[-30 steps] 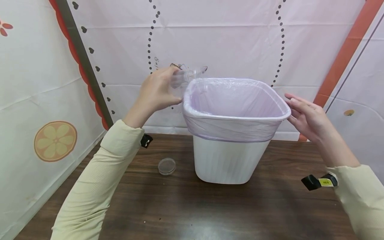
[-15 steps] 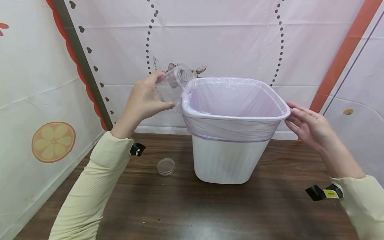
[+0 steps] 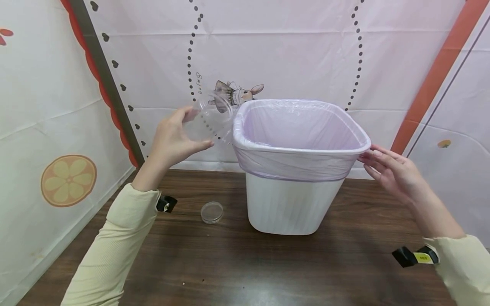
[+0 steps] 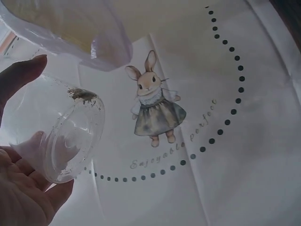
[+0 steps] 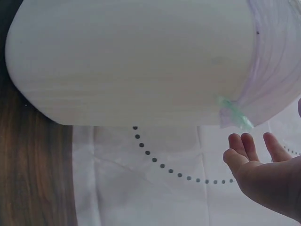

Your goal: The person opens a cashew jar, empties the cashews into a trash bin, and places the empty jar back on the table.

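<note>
In the head view my left hand (image 3: 168, 138) grips a clear plastic jar (image 3: 210, 121) between thumb and fingers, tilted, just left of the bin's rim. Dark crumbs cling to the inside of the jar, as the left wrist view shows. A white trash bin (image 3: 291, 204) stands upright, its purple liner (image 3: 298, 163) folded over the rim. Beside the bin's right rim is my right hand (image 3: 398, 176), fingers extended and holding nothing; whether the fingertips touch the liner I cannot tell. On the table, left of the bin, lies a round clear lid (image 3: 212, 212).
The dark wood table (image 3: 214, 263) has a few tiny specks near its front. Behind the bin hangs a white printed cloth (image 3: 298, 59) with a rabbit figure. Another printed cloth (image 3: 69, 140) runs along the left side.
My left hand has drawn back left and down, carrying the jar away from the bin's rim and turning it more upright. My right hand has slid slightly lower along the bin's right rim.
</note>
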Available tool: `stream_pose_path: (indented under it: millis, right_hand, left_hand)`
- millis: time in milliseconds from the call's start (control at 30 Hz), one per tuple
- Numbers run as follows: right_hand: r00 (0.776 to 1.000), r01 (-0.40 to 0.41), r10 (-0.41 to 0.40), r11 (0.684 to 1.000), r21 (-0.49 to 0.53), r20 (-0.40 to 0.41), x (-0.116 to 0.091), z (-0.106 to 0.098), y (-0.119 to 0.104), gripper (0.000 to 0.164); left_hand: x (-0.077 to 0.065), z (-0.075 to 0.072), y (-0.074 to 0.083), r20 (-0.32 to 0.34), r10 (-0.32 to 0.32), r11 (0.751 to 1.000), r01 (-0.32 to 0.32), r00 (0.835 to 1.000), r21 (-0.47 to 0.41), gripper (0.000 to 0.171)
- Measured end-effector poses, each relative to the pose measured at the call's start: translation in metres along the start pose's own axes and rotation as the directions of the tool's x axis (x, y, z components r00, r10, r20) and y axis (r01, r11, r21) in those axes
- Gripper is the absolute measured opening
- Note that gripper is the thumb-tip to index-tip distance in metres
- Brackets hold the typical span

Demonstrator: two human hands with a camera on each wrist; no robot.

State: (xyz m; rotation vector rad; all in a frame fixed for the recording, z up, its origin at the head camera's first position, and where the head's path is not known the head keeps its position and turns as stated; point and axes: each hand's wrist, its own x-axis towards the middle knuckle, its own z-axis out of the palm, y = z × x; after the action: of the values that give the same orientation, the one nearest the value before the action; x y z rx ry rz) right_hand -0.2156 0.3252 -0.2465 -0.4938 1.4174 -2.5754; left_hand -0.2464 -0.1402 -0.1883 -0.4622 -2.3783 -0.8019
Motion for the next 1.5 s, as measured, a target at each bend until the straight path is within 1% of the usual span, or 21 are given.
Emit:
stream_pose_path:
  millis: [100,200,300,367,433,533,700,833,900,967,1100,1333,1500]
  right_hand:
    - [1.000,0.001,-0.001,0.999,-0.033,0.001,-0.003,-0.002,0.004,0.029]
    - [0.999,0.003,-0.002,1.000,-0.017,0.033,-0.005,-0.006,0.007,0.030]
    - [0.997,0.006,-0.005,1.000,-0.004,0.071,-0.006,-0.012,0.011,0.031]
    - [0.996,0.008,-0.007,1.000,-0.018,0.092,-0.008,-0.014,0.014,0.032]
    - [0.995,0.011,-0.008,0.999,-0.037,0.096,-0.009,-0.017,0.016,0.032]
    - [0.997,0.011,-0.006,0.997,-0.072,0.076,-0.011,-0.020,0.019,0.032]
    - [1.000,-0.011,0.012,0.997,-0.074,0.024,-0.015,-0.025,0.025,0.031]
    - [0.999,-0.013,0.015,0.998,-0.058,0.036,-0.017,-0.029,0.030,0.032]
    - [0.999,-0.016,0.018,0.998,-0.066,0.031,-0.018,-0.030,0.032,0.031]
    - [1.000,-0.027,0.027,0.997,-0.070,0.012,-0.019,-0.031,0.034,0.031]
    - [0.999,-0.041,0.039,0.995,-0.088,-0.027,-0.021,-0.032,0.039,0.029]
    - [0.999,-0.045,0.045,0.997,-0.058,-0.002,-0.024,-0.040,0.046,0.032]
    - [0.999,-0.054,0.054,0.996,-0.064,-0.009,-0.027,-0.045,0.050,0.033]
  left_hand:
    - [-0.005,0.001,-0.006,-0.011,-0.012,1.000,0.012,1.000,-0.009,0.081]
    - [-0.009,0.002,-0.012,-0.021,-0.029,0.999,0.029,0.999,-0.022,0.084]
    - [-0.014,0.004,-0.016,-0.045,-0.041,0.999,0.039,0.998,-0.026,0.084]
    - [-0.017,0.005,-0.019,-0.063,-0.046,0.999,0.044,0.997,-0.023,0.083]
    - [-0.021,0.006,-0.022,-0.079,-0.054,0.998,0.052,0.995,-0.021,0.080]
    - [-0.026,0.008,-0.027,-0.099,-0.060,0.998,0.058,0.993,-0.025,0.078]
    - [-0.034,0.012,-0.036,-0.133,-0.054,0.998,0.049,0.990,-0.041,0.073]
    - [-0.039,0.016,-0.044,-0.156,-0.054,0.997,0.044,0.986,-0.062,0.075]
    - [-0.042,0.019,-0.048,-0.162,-0.065,0.996,0.053,0.985,-0.076,0.078]
    - [-0.046,0.021,-0.052,-0.164,-0.083,0.994,0.071,0.983,-0.081,0.081]
    - [-0.054,0.025,-0.058,-0.160,-0.106,0.993,0.096,0.981,-0.070,0.078]
    - [-0.066,0.031,-0.071,-0.160,-0.113,0.993,0.105,0.981,-0.058,0.073]
    - [-0.076,0.035,-0.082,-0.140,-0.155,0.987,0.148,0.978,-0.057,0.076]
